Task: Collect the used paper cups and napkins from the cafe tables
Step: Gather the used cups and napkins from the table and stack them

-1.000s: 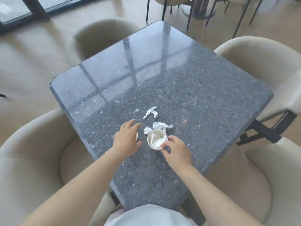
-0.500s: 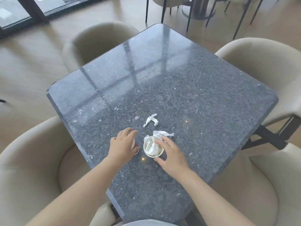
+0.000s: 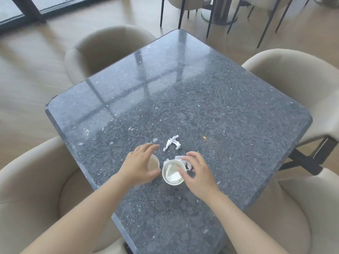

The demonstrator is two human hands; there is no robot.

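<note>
On the dark speckled table stand two paper cups side by side near the front edge. My left hand curls around the beige cup, thumb at its near side. The white cup to its right holds crumpled napkins. My right hand hovers at that cup's far right rim, thumb and fingers pinching a crumpled napkin that lies against the cup; the hand is blurred. Another twisted napkin lies loose just beyond both hands.
Four beige upholstered chairs ring the table: far left, far right, near left and near right. Black chair legs and a round table base stand on the wooden floor behind.
My right hand has left the white cup's rim and moved to the napkin behind it. My left hand has stayed on the beige cup. The camera has shifted slightly.
</note>
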